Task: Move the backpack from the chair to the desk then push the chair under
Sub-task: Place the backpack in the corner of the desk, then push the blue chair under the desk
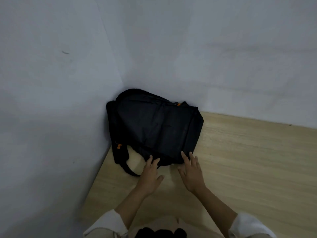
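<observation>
A black backpack [154, 127] with small orange zipper tabs lies flat on the light wooden desk [248, 160], pushed into the corner where two grey walls meet. One strap [131, 170] trails off its near left edge. My left hand [151, 174] rests with spread fingers touching the backpack's near edge. Beside it, my right hand [191, 172] also has its fingers apart, the tips touching the same edge. Neither hand grips anything. The chair is mostly out of sight.
Grey walls [51, 100] close the desk on the left and at the back. The wooden top stretches bare to the right of the backpack. A dark shape [161, 233] shows at the bottom edge, between my pale sleeves.
</observation>
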